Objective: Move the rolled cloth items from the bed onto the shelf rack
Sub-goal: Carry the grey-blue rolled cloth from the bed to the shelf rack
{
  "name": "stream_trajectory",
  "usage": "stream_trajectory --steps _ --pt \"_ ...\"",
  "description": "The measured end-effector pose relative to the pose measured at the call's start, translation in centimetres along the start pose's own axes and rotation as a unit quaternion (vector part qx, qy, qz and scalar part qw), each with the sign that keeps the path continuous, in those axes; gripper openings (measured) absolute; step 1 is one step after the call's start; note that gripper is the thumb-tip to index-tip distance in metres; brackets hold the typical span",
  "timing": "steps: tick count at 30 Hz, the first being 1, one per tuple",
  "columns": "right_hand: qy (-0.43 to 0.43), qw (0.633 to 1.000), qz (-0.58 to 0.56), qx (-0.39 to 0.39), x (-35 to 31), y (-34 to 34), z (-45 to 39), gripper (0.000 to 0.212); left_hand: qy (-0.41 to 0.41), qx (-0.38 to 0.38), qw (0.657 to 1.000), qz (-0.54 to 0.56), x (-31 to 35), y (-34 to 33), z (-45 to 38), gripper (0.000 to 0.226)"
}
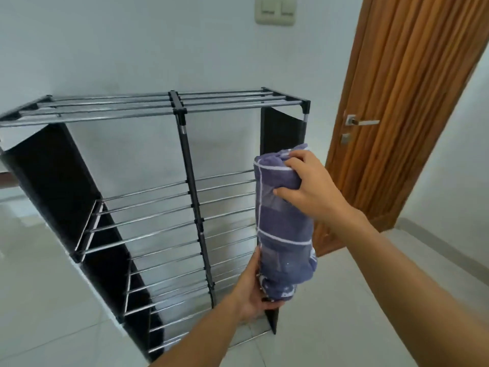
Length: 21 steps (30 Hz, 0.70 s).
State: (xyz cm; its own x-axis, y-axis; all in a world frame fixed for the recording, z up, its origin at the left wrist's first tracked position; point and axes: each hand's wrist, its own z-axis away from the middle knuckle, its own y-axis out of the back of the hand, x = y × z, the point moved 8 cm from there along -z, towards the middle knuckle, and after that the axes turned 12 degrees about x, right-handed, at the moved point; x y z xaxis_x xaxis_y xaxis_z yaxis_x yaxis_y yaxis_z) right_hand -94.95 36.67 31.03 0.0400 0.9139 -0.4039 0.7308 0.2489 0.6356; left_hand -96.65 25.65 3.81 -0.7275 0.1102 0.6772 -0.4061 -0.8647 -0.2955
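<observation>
A rolled purple cloth with white stripes hangs upright in the air in front of the right half of the shelf rack. My right hand grips its upper end, fingers curled over the top. My left hand holds its lower end from below and the left. The rack has metal-bar shelves on several levels and black fabric side panels; every shelf in view is bare. The bed is out of view.
A white wall stands behind the rack, with a light switch plate high up. A wooden door with a metal handle is at the right. White floor tiles surround the rack.
</observation>
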Motion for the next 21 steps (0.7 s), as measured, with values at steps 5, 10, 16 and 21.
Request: stream_trajectory --steps 5,10,16,21 --pt "-0.033 0.999 0.007 0.009 2.2 -6.4 -7.8 0.043 -0.013 -0.004 1.000 0.006 6.2 0.1 -4.7 0.083" --pt "-0.101 0.995 0.008 -0.006 6.0 -12.6 -12.6 0.049 -0.029 -0.080 0.995 -0.046 10.5 -2.2 -8.9 0.081" --pt "-0.187 0.982 -0.002 -0.040 10.6 -16.3 -13.0 0.065 -0.002 -0.171 0.970 -0.171 11.3 -4.6 -10.0 0.059" --pt "-0.215 0.970 0.047 -0.103 13.4 -16.9 -10.2 0.072 -0.098 -0.132 0.941 -0.295 15.8 -4.9 -8.7 0.023"
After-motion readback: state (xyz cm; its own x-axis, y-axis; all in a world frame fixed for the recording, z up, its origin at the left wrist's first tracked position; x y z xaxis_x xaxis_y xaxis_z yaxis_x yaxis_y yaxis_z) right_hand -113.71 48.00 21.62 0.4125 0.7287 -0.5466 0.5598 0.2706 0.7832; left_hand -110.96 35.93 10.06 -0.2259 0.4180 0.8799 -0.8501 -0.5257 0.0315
